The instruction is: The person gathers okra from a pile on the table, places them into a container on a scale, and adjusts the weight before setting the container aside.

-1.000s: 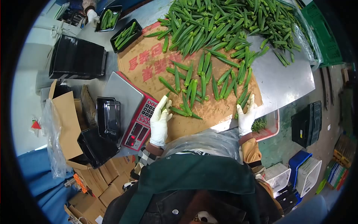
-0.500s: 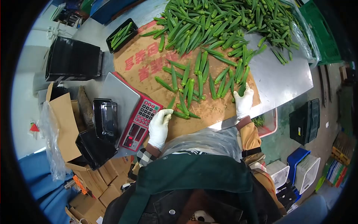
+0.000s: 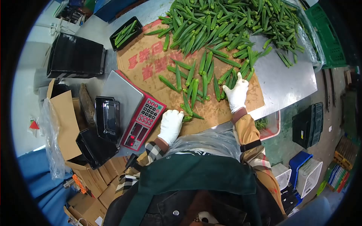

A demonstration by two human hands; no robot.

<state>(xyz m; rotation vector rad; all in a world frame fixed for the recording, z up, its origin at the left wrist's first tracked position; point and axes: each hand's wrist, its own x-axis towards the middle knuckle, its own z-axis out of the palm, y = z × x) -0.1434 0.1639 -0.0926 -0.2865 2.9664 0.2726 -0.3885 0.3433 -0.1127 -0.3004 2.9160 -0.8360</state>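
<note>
**Two gloved hands working among okra on cardboard**

The left hand [image 3: 171, 126], in a white glove, is curling almost shut around the end of one short green okra pod [image 3: 187, 118], which is sticking out past its fingers toward the right hand. The pod is lying on a brown cardboard sheet printed with red characters [image 3: 151, 64].

The right hand [image 3: 236, 94], also in a white glove, is lying open with its fingers spread. It is pressing flat on the nearest of the loose green okra pods [image 3: 192, 88] and gripping none of them. These pods are lying between and just beyond the two hands. There are roughly fifteen, though overlaps make an exact count doubtful.

Well beyond both hands, one large heap of green okra [image 3: 226, 22] is covering the far end of the sheet. Just outside the left hand one red and silver weighing scale [image 3: 145, 116] is sitting. Far past it, one black plastic tray filled with okra [image 3: 126, 33] is resting.
</note>
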